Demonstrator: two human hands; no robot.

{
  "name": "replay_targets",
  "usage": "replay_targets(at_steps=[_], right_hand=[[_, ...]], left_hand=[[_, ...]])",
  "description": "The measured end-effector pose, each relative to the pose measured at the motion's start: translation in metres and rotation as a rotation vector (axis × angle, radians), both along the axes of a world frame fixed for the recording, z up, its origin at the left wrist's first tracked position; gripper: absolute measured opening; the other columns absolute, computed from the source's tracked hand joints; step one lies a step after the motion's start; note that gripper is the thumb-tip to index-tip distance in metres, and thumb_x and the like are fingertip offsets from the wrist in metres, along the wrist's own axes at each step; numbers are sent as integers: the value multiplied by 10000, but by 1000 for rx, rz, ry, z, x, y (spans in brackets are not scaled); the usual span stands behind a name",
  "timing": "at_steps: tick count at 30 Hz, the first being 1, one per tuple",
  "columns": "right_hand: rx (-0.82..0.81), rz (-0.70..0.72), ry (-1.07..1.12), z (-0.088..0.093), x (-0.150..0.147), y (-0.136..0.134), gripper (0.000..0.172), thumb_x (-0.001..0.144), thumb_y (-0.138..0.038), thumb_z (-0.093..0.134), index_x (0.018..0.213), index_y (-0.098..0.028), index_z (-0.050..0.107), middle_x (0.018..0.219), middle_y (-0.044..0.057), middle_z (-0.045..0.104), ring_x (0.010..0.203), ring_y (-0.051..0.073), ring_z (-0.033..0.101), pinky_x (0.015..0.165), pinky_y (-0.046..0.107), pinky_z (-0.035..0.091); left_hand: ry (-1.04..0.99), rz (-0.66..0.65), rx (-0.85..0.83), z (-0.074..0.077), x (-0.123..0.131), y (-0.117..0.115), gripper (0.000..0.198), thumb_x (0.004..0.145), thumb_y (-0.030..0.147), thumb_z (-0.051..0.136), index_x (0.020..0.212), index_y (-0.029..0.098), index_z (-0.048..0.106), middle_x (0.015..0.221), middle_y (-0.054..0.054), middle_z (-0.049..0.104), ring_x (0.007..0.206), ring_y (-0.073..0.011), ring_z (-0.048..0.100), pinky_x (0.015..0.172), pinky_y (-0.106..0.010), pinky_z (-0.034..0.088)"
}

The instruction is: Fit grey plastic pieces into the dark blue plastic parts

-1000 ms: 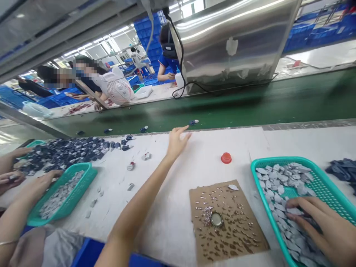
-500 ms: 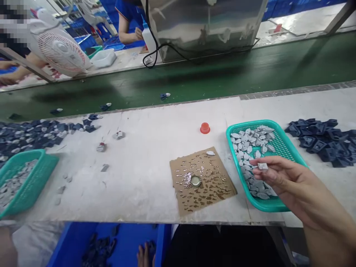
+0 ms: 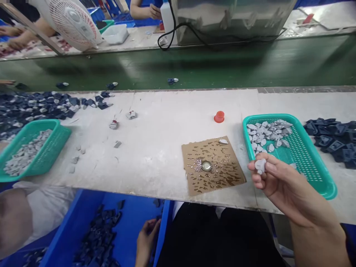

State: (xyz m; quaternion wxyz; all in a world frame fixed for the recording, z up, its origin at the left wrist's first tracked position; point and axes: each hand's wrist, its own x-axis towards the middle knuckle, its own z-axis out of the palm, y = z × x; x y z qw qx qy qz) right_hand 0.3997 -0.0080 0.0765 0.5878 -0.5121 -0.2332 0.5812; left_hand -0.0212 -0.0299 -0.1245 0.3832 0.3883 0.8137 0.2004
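Note:
My right hand (image 3: 289,189) pinches a small light grey part (image 3: 260,166) between thumb and fingers, above the near left side of a green basket (image 3: 314,163) with similar grey pieces. Low in the picture, my left hand (image 3: 146,241) is inside a blue bin (image 3: 129,211), by its right wall, its fingers curled together; what they hold is hidden. Dark blue parts (image 3: 97,233) lie in that bin. Left of the basket is a brown cardboard square (image 3: 194,148) with glossy drops, a bottle cap (image 3: 206,166) and a grey piece (image 3: 223,141).
A red cap (image 3: 219,116) stands behind the cardboard. Dark blue parts (image 3: 336,139) are piled at the right, more (image 3: 36,107) at the left beside another green basket (image 3: 59,139). Beyond runs a green belt (image 3: 222,70). A person's arm and white sleeve (image 3: 44,204) are at the left.
The view has shifted, showing more of the bin. My right hand has turned the grey part to show a broader face. My left hand's fingers, earlier stretched upward, are now curled.

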Motion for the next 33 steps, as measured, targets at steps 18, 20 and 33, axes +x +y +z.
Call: replay_targets(at_steps=[18,20,33], right_hand=[[47,19,-1190,-6,-27,14,247,954,-487,782,1174,-374,794,953,-30,813,833,185,774,726,255,637],[182,83,-1539,-9,-33,19,205,1036,-455,678,1180,-347,777,1030,-36,810,889,181,772,794,270,624],[407,407,-1691,-25,-40,30,205,1089,-333,550,1176,-285,730,1125,3,789,1010,221,774,833,299,638]], left_hand=[[-661,242,308,130,62,52,531,559,489,1027,977,219,842,901,-45,806,870,-175,741,806,-220,622],[-649,241,336,138,77,53,503,606,486,1015,1009,233,853,971,-51,817,939,-166,742,842,-186,606],[-1110,-38,432,154,102,61,259,814,147,897,981,332,824,1029,31,819,920,-89,764,809,-132,638]])
